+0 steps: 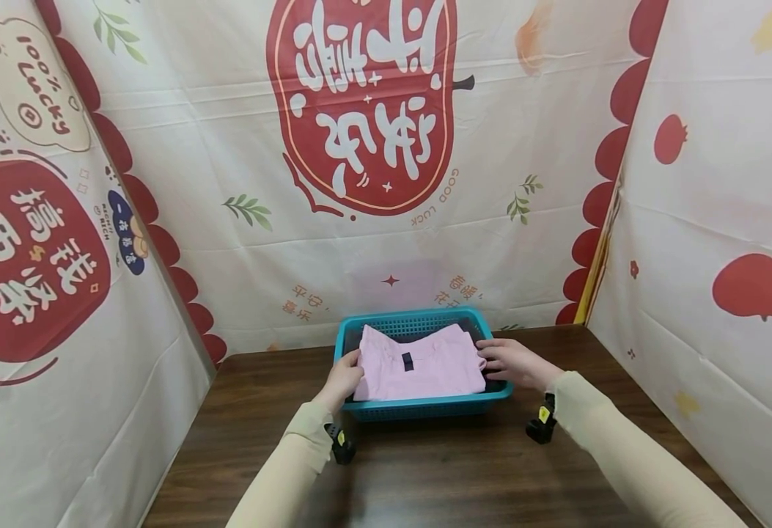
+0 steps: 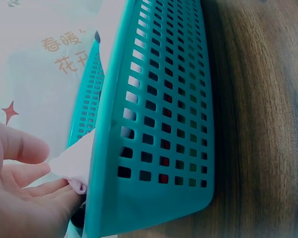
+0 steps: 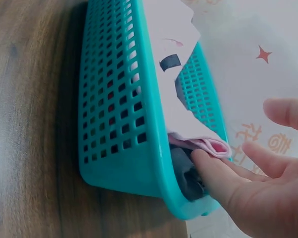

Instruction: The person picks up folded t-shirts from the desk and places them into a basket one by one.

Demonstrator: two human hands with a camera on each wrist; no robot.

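Note:
A folded pink shirt (image 1: 421,363) with a dark neck label (image 1: 408,361) lies on top in a turquoise plastic basket (image 1: 425,408). At its left edge is my left hand (image 1: 344,378); the left wrist view shows fingers (image 2: 57,196) extended beneath the fabric, with the thumb above and apart from it. My right hand (image 1: 514,362) is at the opposite edge. In the right wrist view its fingers (image 3: 216,173) reach under the shirt's folded side, thumb spread away. Dark cloth (image 3: 186,171) shows below the shirt, inside the basket.
The basket stands on a dark wood table (image 1: 425,469), close to a printed cloth backdrop (image 1: 254,279). Similar printed cloth hangs along the left side (image 1: 128,352) and right side (image 1: 689,220). Black wrist cameras (image 1: 541,422) sit under both cuffs.

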